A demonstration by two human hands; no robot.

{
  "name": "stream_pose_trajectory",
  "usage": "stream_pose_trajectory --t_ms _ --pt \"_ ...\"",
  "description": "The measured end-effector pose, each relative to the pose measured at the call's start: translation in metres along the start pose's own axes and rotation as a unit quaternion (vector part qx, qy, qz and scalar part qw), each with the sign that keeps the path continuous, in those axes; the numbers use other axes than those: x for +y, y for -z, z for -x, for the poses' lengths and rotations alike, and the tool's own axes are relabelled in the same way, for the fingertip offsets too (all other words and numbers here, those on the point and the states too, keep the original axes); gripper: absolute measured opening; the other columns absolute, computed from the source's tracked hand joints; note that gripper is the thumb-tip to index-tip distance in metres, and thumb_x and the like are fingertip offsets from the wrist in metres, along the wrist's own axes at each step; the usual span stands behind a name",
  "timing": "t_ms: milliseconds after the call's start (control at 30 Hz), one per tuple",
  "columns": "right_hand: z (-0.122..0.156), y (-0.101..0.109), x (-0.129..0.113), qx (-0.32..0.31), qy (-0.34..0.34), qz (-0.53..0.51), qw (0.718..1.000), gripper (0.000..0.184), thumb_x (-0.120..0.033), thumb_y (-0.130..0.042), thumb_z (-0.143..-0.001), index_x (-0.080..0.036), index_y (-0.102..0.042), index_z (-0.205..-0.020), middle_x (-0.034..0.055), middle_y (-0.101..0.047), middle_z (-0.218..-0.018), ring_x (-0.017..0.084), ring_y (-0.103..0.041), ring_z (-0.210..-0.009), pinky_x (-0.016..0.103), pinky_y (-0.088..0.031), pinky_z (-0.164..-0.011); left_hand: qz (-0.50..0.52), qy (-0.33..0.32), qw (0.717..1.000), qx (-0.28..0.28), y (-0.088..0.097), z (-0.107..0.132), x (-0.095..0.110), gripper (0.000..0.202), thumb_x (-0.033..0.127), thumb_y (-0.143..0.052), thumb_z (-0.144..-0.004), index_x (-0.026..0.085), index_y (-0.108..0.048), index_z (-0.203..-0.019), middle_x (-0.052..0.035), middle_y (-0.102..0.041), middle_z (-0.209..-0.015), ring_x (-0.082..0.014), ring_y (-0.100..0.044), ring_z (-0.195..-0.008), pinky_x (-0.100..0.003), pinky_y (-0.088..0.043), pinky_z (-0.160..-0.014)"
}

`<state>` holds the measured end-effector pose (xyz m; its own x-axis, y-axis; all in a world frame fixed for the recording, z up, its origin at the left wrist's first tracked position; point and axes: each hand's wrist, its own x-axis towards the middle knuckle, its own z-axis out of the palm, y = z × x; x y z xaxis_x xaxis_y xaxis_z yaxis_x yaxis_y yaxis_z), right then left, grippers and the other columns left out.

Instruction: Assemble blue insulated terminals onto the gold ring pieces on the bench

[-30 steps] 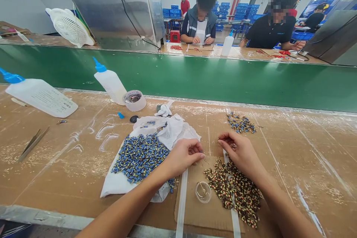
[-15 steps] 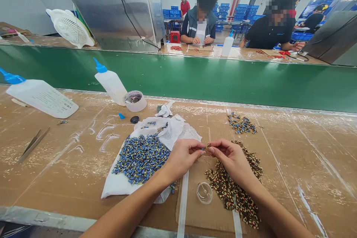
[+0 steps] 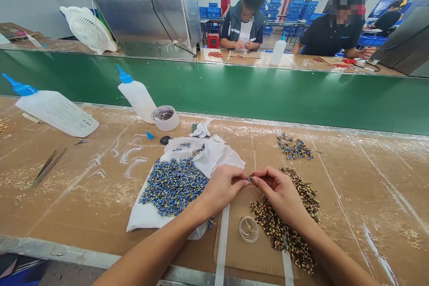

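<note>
My left hand (image 3: 228, 186) pinches a tiny blue piece (image 3: 249, 179) between thumb and forefinger. Against it, my right hand (image 3: 275, 187) grips a small dark-and-yellow piece (image 3: 252, 176), fingertips nearly touching; details of both pieces are too small to make out. Left of my hands, a heap of blue, black and yellow pieces (image 3: 174, 185) lies on a white bag (image 3: 140, 219). Under and beside my right hand spreads a pile of dark pieces with yellow and red (image 3: 284, 228). A small clear cup (image 3: 248, 229) stands on the cardboard (image 3: 241, 259) between my forearms.
Farther back lies a smaller group of blue-and-dark pieces (image 3: 295, 147). Two bottles with blue nozzles, one lying (image 3: 58, 114) and one tilted (image 3: 137, 98), a tape roll (image 3: 166, 118) and tweezers (image 3: 48, 167) are at left. Across the green belt (image 3: 228, 89), people work.
My fingertips have come closer together, bringing the two small pieces against each other. The whole view has shifted slightly, with the table things sitting a little farther right.
</note>
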<state>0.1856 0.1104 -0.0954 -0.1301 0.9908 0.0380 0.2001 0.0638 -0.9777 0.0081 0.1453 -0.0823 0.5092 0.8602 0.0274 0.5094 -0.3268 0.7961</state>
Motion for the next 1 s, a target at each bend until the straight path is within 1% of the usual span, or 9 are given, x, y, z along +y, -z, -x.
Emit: stream_pose_trajectory --t_ms 300,400,533,633,767,1000 --pt "0.0015 0.0009 -0.0002 -0.009 0.002 0.028 1.0 0.015 -0.03 -0.057 -0.088 -0.019 -0.065 -0.093 0.0052 -0.07 -0.088 0.018 -0.064 -0.08 0.029 -0.051 -0.073 -0.031 -0.014 0.999 0.006 0.0014 -0.0001 0.0001 0.009 0.018 -0.06 -0.083 0.016 -0.068 -0.077 -0.0019 -0.068 -0.072 -0.0157 -0.057 -0.067 -0.024 -0.039 -0.062" --pt "0.001 0.0015 0.001 -0.009 -0.011 0.026 1.0 0.015 -0.03 -0.057 -0.087 -0.018 -0.064 -0.09 0.0041 -0.068 -0.085 0.018 -0.063 -0.078 0.028 -0.049 -0.07 -0.043 -0.037 0.998 0.004 0.0023 -0.0006 0.0018 0.011 0.018 -0.06 -0.084 0.016 -0.067 -0.076 -0.0018 -0.067 -0.072 -0.016 -0.057 -0.069 -0.024 -0.039 -0.063" --pt "0.0005 0.0024 0.0038 -0.02 -0.044 0.0 0.999 0.016 -0.033 -0.058 -0.086 -0.018 -0.062 -0.086 0.0024 -0.065 -0.079 0.016 -0.059 -0.072 0.025 -0.046 -0.064 -0.056 -0.076 0.995 0.008 0.0024 -0.0009 0.0024 0.013 0.013 -0.056 -0.086 0.016 -0.065 -0.078 -0.0014 -0.063 -0.074 -0.0158 -0.057 -0.073 -0.024 -0.039 -0.066" --pt "0.001 0.0022 0.0046 -0.017 -0.052 -0.012 0.998 0.017 -0.034 -0.059 -0.086 -0.017 -0.061 -0.084 0.0015 -0.062 -0.076 0.015 -0.055 -0.069 0.025 -0.043 -0.062 -0.067 -0.098 0.993 0.013 0.002 -0.0004 0.0012 0.014 0.01 -0.054 -0.087 0.015 -0.064 -0.08 -0.0008 -0.06 -0.073 -0.015 -0.055 -0.072 -0.024 -0.038 -0.066" --pt "0.0035 -0.0001 0.0029 -0.017 -0.049 -0.019 0.998 0.017 -0.034 -0.058 -0.086 -0.018 -0.058 -0.082 -0.0007 -0.056 -0.07 0.013 -0.05 -0.063 0.023 -0.039 -0.057 -0.085 -0.111 0.99 0.019 0.001 0.0009 0.0001 0.014 0.008 -0.054 -0.086 0.014 -0.063 -0.077 -0.0001 -0.056 -0.071 -0.0145 -0.053 -0.071 -0.023 -0.036 -0.064" --pt "0.0067 -0.0059 0.0059 0.003 -0.019 0.003 1.0 0.015 -0.03 -0.055 -0.087 -0.018 -0.057 -0.078 0.0003 -0.057 -0.07 0.014 -0.049 -0.062 0.023 -0.038 -0.056 -0.098 -0.116 0.988 0.012 -0.0038 0.0035 0.0013 0.016 0.01 -0.053 -0.087 0.015 -0.058 -0.073 0.0003 -0.056 -0.068 -0.0139 -0.052 -0.067 -0.024 -0.035 -0.063"
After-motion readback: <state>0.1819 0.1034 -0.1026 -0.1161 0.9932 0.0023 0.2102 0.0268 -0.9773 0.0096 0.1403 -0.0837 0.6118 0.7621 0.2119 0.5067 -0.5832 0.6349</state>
